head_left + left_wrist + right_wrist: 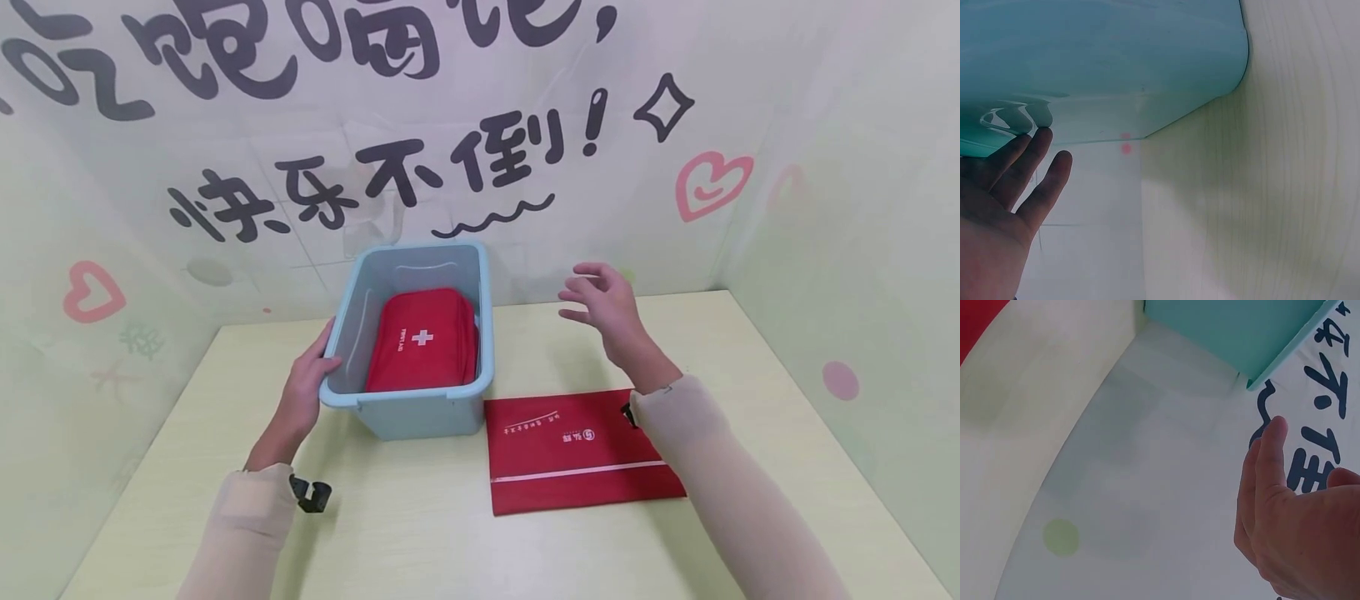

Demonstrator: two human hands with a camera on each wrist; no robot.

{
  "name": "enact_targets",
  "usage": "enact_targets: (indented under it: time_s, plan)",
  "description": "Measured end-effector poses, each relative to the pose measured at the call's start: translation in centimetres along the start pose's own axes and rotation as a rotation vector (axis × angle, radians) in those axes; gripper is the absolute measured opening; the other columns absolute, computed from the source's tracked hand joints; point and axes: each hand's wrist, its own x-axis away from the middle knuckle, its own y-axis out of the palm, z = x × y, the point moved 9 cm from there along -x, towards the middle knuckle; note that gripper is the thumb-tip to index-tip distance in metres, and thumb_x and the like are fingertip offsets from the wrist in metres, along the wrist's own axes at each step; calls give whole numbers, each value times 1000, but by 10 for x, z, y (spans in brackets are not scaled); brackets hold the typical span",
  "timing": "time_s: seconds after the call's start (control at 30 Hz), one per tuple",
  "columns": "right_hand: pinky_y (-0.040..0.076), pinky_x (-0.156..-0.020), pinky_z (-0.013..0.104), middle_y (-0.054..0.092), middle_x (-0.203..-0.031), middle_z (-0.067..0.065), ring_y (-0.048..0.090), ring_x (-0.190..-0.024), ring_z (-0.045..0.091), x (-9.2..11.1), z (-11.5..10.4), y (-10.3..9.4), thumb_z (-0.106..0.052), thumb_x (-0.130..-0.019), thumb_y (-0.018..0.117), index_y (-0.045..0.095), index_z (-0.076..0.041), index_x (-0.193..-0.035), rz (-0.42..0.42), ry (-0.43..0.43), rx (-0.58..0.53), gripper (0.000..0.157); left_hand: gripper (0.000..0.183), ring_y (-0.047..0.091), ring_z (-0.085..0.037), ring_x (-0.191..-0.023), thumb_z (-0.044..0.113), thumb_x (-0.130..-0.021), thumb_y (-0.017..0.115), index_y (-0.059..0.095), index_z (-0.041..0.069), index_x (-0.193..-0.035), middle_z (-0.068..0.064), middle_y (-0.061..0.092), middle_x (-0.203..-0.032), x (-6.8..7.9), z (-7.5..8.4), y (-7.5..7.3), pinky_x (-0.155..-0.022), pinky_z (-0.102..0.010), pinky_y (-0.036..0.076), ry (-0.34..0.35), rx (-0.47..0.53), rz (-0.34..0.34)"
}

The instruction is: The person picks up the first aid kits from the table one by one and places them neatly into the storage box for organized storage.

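A light blue plastic bin stands at the back of the table. Inside it lies a red first aid pouch with a white cross. My left hand holds the bin's left rim, thumb over the edge. In the left wrist view, the fingers of this hand reach the bin's outer wall. Right of the bin, my right hand is raised in the air with loosely bent fingers and nothing in them. Below it a flat red document pouch with white print and a white stripe lies on the table.
The pale wooden table meets a white wall with dark lettering and drawings behind the bin. Side walls rise at left and right. The red document pouch's upper left corner is close to the bin's lower right side.
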Motion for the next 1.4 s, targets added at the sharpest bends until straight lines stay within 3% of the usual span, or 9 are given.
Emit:
enact_targets:
  time_s: [0.87,1.1,1.4]
  plan:
    - [50,-95,40,48,-141,23,56,-124,37,2,50,-38,-23,-103,52,43,3,-142,11,71,104,48,62,27,-42,-139,9,-99,29,19,17,-160,-17,23,-162,0,0,1,-108,-68,20,-8,10,-1]
    - [49,-96,42,51,-138,25,57,-123,37,2,65,-41,-24,-102,53,47,1,-141,-44,109,156,46,62,27,-41,-140,11,-100,30,19,19,-160,-16,23,-162,-1,-3,1,-108,-67,21,-13,9,-2]
    - [49,-97,44,51,-138,25,57,-123,38,5,76,-45,-25,-102,52,46,2,-142,-106,96,206,48,62,26,-40,-141,11,-100,31,19,20,-160,-15,23,-162,-2,-4,0,-108,-67,21,-24,23,-2]
